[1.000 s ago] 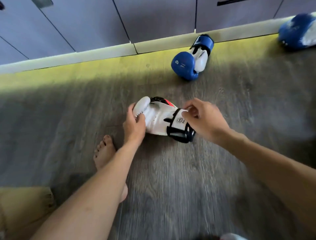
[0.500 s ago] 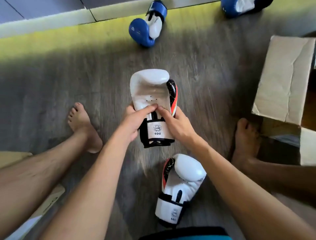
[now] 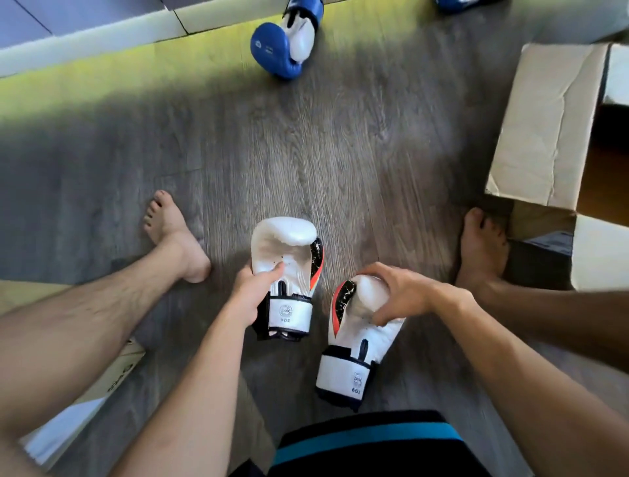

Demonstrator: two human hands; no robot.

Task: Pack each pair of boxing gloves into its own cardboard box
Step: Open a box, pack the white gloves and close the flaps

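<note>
Two white boxing gloves with black and orange trim lie between my legs on the grey floor. My left hand [image 3: 253, 292] grips the left white glove [image 3: 286, 248] at its palm, thumb across the front. My right hand [image 3: 398, 294] grips the padded top of the right white glove [image 3: 354, 344]. A blue and white glove [image 3: 284, 42] lies on the floor at the top centre, and part of another blue glove [image 3: 456, 3] shows at the top edge. An open cardboard box [image 3: 544, 119] stands at the right.
My bare feet rest on the floor, one at the left [image 3: 173, 235] and one at the right [image 3: 483, 252] against the box. A flat piece of cardboard [image 3: 85, 408] lies under my left leg. A pale skirting board [image 3: 102, 37] runs along the top.
The first white glove came back from the far floor to between my legs. My right hand left it and took hold of the second white glove. The view tilted down.
</note>
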